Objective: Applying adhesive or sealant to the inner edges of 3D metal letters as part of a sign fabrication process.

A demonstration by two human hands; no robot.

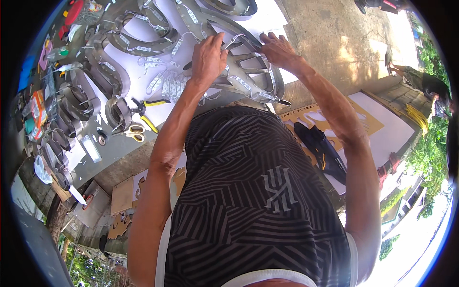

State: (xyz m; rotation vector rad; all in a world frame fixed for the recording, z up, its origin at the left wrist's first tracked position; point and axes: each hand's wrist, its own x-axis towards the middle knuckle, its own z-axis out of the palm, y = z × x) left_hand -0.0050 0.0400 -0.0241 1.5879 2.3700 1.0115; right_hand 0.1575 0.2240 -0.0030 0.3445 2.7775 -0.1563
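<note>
My left hand (pixel 208 58) is over a grey metal channel letter (pixel 239 86), its fingers bent round a thin white wire (pixel 236 38) that curves out between thumb and fingertips. My right hand (pixel 281 50) grips the raised rim of the letter on its far right side, fingers curled. Small LED modules (pixel 143 48) joined by wire line the insides of the letters. A loose heap of such modules (pixel 173 88) lies left of the letter, partly behind my left forearm. What sits right under my fingertips is hidden.
Yellow-handled wire strippers (pixel 147 115), scissors (pixel 137 134) and a tape roll (pixel 101 138) lie on the table. More metal letters (pixel 71 105) and plastic bags crowd the left. Below right, a dark shoe-like item (pixel 320 150) rests on a board with cut-out lettering (pixel 368 125). People stand farther right.
</note>
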